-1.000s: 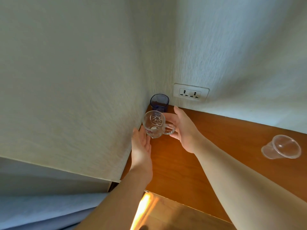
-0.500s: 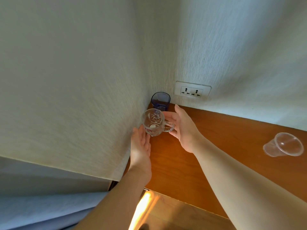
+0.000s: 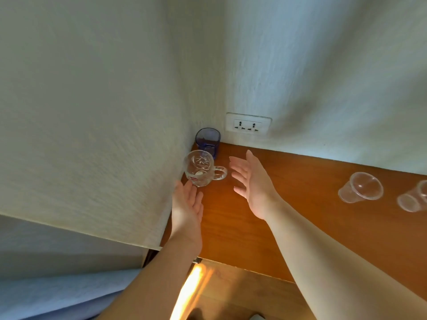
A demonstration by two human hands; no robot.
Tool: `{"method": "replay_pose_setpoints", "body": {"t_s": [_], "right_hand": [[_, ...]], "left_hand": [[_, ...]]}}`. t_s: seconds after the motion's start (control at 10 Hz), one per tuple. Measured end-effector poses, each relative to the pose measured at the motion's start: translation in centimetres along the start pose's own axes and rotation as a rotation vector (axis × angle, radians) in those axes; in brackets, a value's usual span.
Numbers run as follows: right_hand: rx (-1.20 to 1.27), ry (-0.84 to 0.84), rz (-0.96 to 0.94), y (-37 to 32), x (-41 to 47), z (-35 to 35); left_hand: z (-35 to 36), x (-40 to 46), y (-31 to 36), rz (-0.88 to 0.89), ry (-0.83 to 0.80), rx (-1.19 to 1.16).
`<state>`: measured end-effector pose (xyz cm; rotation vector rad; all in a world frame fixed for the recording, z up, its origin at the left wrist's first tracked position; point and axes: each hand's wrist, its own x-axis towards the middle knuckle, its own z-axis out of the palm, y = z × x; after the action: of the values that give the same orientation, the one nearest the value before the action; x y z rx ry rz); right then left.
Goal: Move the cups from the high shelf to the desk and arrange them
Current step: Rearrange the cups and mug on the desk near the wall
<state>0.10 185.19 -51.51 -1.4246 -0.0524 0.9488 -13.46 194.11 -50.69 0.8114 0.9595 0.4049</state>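
While both hands, left hand (image 3: 188, 205) and right hand (image 3: 250, 181), hover released beside glass mug (image 3: 200, 168), already on desk (image 3: 288, 204) before blue cup (image 3: 208, 140), arranging clear plastic cups (image 3: 360, 190) right of mug likely left

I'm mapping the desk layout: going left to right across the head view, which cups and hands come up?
left hand → glass mug → right hand → clear plastic cup → second clear plastic cup, cut off at the right edge. The blue cup overlaps the mug's span, so it is left out.
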Motion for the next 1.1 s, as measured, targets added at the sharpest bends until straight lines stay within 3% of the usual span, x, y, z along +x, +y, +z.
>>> {"method": "replay_pose_setpoints", "body": {"t_s": [0.3, 0.6, 0.9, 1.1], "right_hand": [[0.111, 0.216, -0.042, -0.7, -10.0, -7.7], [0.439, 0.322, -0.067, -0.2, -18.5, -17.0], [0.458, 0.308, 0.013, 0.2, -18.0, -26.2], [0.352, 0.271, 0.059, -1.4, -16.0, -29.7]], "left_hand": [[5.1, -5.3, -2.9, -0.048, -0.214, 0.311], [13.1, -12.4, -7.1, -0.094, -0.399, 0.481], [20.6, -13.3, -12.9, -0.106, -0.269, 0.574], [23.2, -11.1, -13.8, -0.201, -0.195, 0.399]]}}
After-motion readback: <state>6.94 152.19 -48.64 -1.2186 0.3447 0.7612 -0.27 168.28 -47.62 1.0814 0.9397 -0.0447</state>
